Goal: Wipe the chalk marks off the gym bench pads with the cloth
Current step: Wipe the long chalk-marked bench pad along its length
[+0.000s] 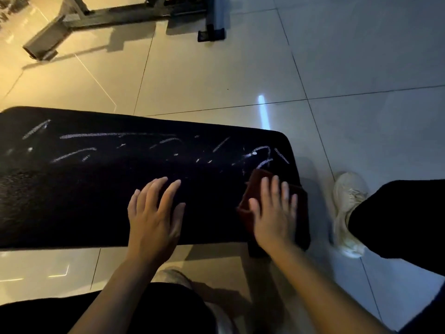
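Right hand (pixel 274 213) spread flat, pressing the dark red cloth (pixel 252 184) onto the black padded gym bench pad (pixel 96 201). Left hand (pixel 154 213) spread beside it, likely bracing. White chalk marks (pixel 260 155) lie just beyond the fingertips.

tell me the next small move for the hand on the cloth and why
Probably push the right hand forward so the dark red cloth under its flat fingers sweeps over the nearest chalk marks. Those white strokes lie just beyond the cloth's far edge on the black bench pad, still unwiped, while the left hand rests flat on the pad beside it.
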Demonstrator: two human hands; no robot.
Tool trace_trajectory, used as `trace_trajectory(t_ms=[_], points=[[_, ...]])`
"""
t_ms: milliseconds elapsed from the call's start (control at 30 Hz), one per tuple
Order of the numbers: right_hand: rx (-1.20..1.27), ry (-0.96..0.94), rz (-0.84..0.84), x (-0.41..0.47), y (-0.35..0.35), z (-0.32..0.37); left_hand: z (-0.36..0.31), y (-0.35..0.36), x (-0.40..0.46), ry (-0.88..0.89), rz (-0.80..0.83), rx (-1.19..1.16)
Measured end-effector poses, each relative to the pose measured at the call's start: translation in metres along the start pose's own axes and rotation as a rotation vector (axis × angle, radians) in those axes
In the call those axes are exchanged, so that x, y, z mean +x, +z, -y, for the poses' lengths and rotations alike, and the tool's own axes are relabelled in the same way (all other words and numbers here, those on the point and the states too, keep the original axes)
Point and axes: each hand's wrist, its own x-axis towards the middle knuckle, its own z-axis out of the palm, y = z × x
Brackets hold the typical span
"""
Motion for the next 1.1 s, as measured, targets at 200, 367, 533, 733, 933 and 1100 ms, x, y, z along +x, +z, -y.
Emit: trace_trajectory(t_ms=[200,367,533,733,933,1100], points=[[0.042,-0.553,0.175,-0.019,0.005,0.13,-0.021,-0.041,-0.002,0.076,-0.06,0.11],[0.006,-0.632,0.12,0.001,0.001,0.116,-0.024,-0.063,-0.001,-0.197,-0.093,0.05],[0.06,-0.287,-0.028,-0.01,0.015,0.106,0.037,-0.067,-0.035,-0.364,-0.125,0.023],[0.045,-0.386,-0.007,-0.021,0.022,0.175,0.065,-0.083,-0.03,-0.369,-0.202,-0.084],[-0.016,-0.7,0.158,-0.025,0.018,0.282,0.096,-0.112,-0.006,-0.331,-0.288,-0.086],[0.034,-0.713,0.093,-0.019,0.023,0.263,0.117,-0.122,0.003,-0.077,-0.141,0.072]])
